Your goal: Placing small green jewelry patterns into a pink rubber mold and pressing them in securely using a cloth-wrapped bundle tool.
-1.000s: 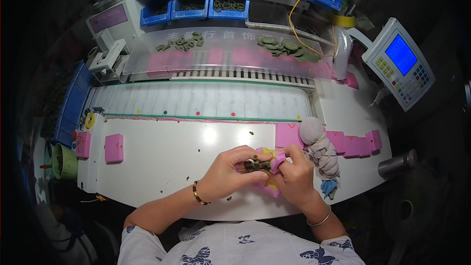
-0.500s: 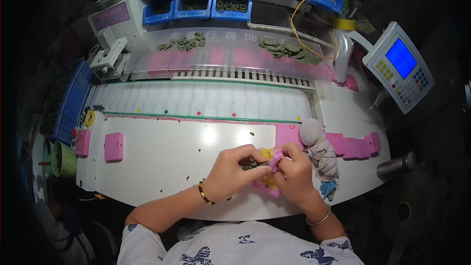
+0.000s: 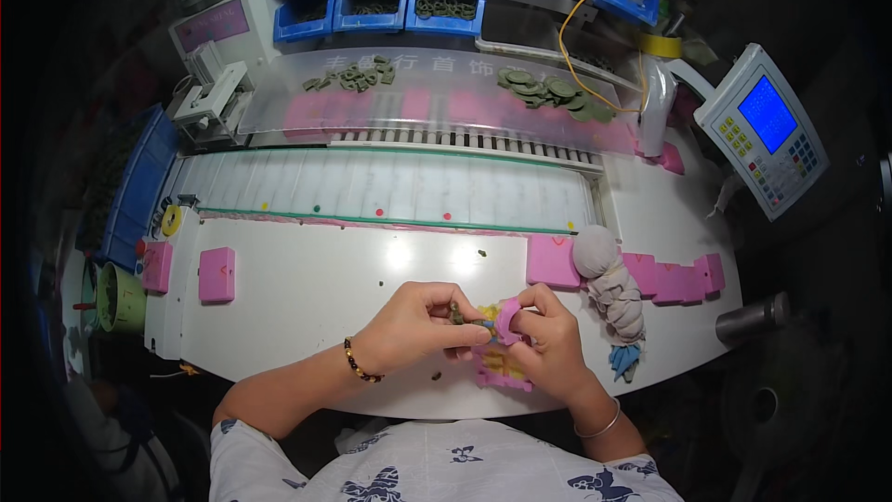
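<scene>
Near the front of the table, a pink rubber mould (image 3: 505, 377) with a yellow inner face lies peeled apart between my hands. My right hand (image 3: 553, 344) is closed on it, bending a pink flap back. My left hand (image 3: 413, 321) is pinched at the mould's left side, with a small dark green moulded piece (image 3: 456, 314) between its fingers. A small bluish bit shows by the left fingertips; I cannot tell whether it belongs to the piece. The fingers hide part of the mould's inside.
Right of my hands lie a larger pink block (image 3: 554, 261), a knotted pale cloth bundle (image 3: 610, 288) and a row of pink blocks (image 3: 671, 282). Another pink block (image 3: 217, 274) is at the left. Behind stand a clear shelf (image 3: 437, 112) with green pieces, blue bins (image 3: 370, 11) and a keypad display (image 3: 767, 130).
My left hand has shifted slightly left and pulled back from the mould's flap. The flap is bent further open, and more of the mould's lower yellow face shows.
</scene>
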Action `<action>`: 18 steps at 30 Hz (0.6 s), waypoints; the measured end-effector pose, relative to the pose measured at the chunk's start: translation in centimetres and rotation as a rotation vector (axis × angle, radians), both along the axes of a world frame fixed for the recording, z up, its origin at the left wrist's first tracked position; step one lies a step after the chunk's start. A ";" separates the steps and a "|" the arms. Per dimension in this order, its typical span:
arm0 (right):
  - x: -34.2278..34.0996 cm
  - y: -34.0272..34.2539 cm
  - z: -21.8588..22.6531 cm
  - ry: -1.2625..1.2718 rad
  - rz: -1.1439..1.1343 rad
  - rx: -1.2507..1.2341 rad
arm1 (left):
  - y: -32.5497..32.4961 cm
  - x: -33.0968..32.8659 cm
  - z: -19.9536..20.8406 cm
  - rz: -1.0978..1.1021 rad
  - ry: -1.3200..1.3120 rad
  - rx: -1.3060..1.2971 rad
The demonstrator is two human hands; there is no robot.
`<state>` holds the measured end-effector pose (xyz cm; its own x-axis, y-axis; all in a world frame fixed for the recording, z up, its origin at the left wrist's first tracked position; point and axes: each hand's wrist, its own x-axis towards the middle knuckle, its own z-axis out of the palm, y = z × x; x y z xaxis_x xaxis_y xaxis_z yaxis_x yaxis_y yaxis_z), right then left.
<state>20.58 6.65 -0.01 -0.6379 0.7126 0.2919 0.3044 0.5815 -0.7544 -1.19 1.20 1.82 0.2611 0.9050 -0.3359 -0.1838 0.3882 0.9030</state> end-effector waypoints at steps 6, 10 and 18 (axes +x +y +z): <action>2.6 1.3 0.7 0.040 -0.067 -0.108 | 0.1 -3.9 -0.9 0.160 0.051 -0.111; 3.0 1.3 0.1 0.287 -0.127 -0.600 | 0.5 -7.7 -3.3 0.280 0.148 -0.073; 0.8 1.1 -0.2 0.389 0.003 -0.947 | 0.3 -6.6 -2.8 0.360 1.023 0.616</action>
